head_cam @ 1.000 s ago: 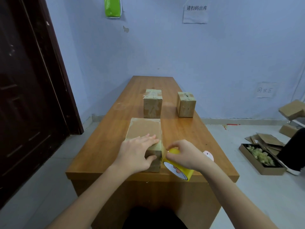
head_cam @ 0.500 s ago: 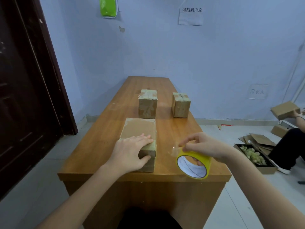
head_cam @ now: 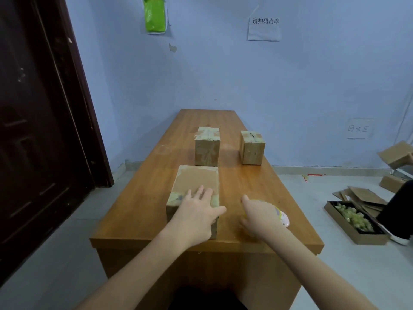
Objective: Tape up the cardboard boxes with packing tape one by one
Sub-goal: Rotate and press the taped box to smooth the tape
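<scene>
A flat cardboard box [head_cam: 196, 182] lies near the front edge of the wooden table [head_cam: 257, 182], with tape across its near end. My left hand [head_cam: 196, 211] presses flat on that end, fingers straight and thumb out over the right edge. To its right, my right hand [head_cam: 259, 215] lies palm down over the yellow tape roll [head_cam: 271, 204], which sits low on the table. Only a yellow rim of the roll shows past my fingers. Two taped boxes stand farther back, one in the middle [head_cam: 207, 151] and one to the right [head_cam: 252, 148].
A small white-pink object [head_cam: 285, 220] lies on the table just right of my right hand. A dark door [head_cam: 33, 130] is on the left. On the floor at right are a shallow box of green bits [head_cam: 348, 220], flattened cardboard [head_cam: 362, 195] and a seated person's leg [head_cam: 397, 202].
My right hand pulled the tape roll away from the box's right side, then brought it down onto the table. My left hand stayed pressed on the box's near end.
</scene>
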